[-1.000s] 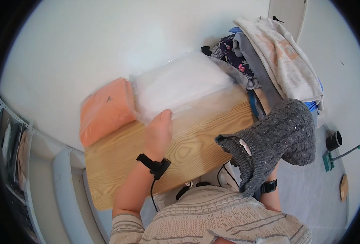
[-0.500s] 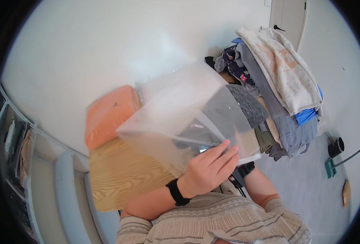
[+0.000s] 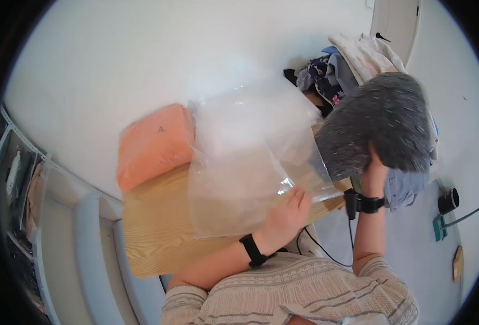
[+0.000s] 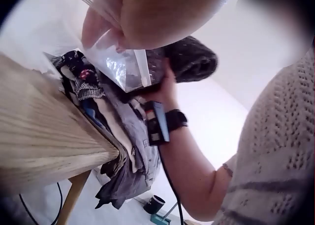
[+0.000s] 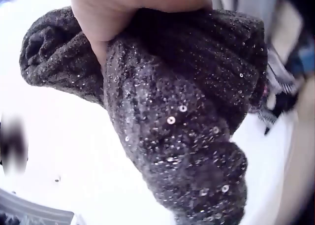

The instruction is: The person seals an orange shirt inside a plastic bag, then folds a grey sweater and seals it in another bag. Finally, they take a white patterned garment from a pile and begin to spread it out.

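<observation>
A clear plastic bag lies over the wooden table's front part, and the left hand pinches its right front edge. In the left wrist view, the left hand's fingers close on the film. The right hand grips a folded dark grey knit garment with small sequins, held up right of the bag. Part of the garment shows behind the film at the bag's right side. In the right wrist view, the right hand has its thumb curled over the knit garment.
An orange bagged item lies at the left of the wooden table. Behind the knit garment is a pile of clothes. Shelving stands at the left; a black container is on the floor at the right.
From a second ago, the left hand has moved right and taken the bag's edge. The bag has come toward the body. The right hand has raised the garment, now folded, away to the right.
</observation>
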Demonstrator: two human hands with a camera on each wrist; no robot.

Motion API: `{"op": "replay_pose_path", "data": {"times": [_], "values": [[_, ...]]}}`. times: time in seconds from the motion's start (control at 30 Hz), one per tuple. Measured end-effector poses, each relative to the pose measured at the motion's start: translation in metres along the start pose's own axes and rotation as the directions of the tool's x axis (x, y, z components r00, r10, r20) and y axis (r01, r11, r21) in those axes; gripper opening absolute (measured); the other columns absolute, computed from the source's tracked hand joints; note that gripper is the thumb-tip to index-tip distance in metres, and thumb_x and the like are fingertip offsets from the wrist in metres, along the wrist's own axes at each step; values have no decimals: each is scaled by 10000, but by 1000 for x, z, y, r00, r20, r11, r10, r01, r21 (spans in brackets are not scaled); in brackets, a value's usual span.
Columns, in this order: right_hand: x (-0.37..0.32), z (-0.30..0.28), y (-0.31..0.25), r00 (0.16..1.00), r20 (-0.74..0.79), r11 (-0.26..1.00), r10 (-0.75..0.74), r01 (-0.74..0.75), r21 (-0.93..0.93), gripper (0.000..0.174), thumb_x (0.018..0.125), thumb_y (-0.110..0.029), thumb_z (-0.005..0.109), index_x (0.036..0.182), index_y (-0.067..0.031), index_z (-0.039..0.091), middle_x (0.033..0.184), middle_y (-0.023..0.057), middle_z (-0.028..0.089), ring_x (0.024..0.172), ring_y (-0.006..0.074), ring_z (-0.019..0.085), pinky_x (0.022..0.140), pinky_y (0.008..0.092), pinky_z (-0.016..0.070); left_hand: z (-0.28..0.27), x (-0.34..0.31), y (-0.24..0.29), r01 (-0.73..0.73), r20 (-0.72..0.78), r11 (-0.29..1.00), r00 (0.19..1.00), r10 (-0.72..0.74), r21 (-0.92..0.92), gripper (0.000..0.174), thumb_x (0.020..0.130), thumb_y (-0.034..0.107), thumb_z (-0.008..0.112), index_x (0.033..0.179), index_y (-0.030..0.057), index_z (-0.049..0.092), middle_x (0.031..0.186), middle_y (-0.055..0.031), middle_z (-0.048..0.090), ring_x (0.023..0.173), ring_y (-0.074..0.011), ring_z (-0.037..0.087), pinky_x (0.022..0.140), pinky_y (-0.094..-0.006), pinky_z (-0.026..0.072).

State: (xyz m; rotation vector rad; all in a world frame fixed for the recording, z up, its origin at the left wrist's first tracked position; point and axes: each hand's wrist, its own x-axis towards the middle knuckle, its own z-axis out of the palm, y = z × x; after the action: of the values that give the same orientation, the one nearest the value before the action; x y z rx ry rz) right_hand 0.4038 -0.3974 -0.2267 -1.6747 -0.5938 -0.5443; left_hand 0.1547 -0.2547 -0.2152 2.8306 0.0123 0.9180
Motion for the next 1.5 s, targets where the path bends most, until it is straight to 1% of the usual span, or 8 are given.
{"op": "replay_pose_path", "data": {"times": [0.03,0.17,0.27,0.3,0.33,0.9,1.27,1.5], "values": [[-2,-34,2,925,166,631,-342,357,-689,456,747,-29,660,1188,-138,620,1263,200,537,1207,346,477,1030,385,334,8,0,-1,44,68,999,997,-42,-26,394,821,113,566,1191,0,490,1152,-165,599,1020,-301,612,708,-336,545],[-5,-117,-3,883,29,453,-469,268,-850,380,779,-82,660,1158,-95,630,1197,197,582,1153,351,521,996,397,372,19,30,-8,314,477,940,852,-215,-137,441,839,173,568,1226,-5,450,1181,-180,566,1032,-326,582,766,-380,525],[-26,-145,-40,948,-151,509,-281,14,-861,376,844,-127,614,1209,-46,575,1229,182,567,1140,334,529,979,408,394,22,26,-8,123,43,958,992,-116,-259,402,844,205,578,1190,22,486,1110,-172,579,1017,-331,562,802,-409,496],[-29,-138,-65,894,-447,979,-8,-84,-185,403,878,-170,580,1250,-26,522,1262,169,538,1150,318,518,978,415,396,12,23,-11,86,49,953,996,-75,-291,352,836,189,589,1143,31,522,1050,-159,590,996,-326,563,807,-412,487],[-35,-135,-79,806,-438,783,399,-50,620,438,912,-213,547,1290,-6,469,1294,156,509,1160,302,508,978,422,397,0,16,-14,50,53,945,998,-35,-322,303,827,174,600,1096,40,558,990,-146,601,976,-322,563,812,-415,478],[-81,-125,-70,815,-164,674,556,-326,663,569,925,-369,514,1344,-6,386,1366,130,443,1234,276,436,1033,429,329,-48,-99,-46,63,400,960,900,-173,272,203,788,100,581,984,52,601,994,-51,603,898,-216,590,681,-302,520],[-93,-141,-52,749,-110,596,653,-419,685,577,906,-403,518,1313,-4,427,1316,116,489,1197,284,453,1010,425,324,-38,-65,-63,589,386,766,789,-478,-258,91,838,78,536,884,47,608,802,-148,597,804,-333,574,651,-410,460],[-82,-183,-24,827,112,644,551,-507,573,545,884,-401,545,1256,-7,493,1230,125,550,1095,277,523,941,410,393,-47,-35,-61,354,285,909,915,-287,-221,278,779,-24,525,1020,50,641,930,-151,634,799,-318,571,705,-347,462]]}}
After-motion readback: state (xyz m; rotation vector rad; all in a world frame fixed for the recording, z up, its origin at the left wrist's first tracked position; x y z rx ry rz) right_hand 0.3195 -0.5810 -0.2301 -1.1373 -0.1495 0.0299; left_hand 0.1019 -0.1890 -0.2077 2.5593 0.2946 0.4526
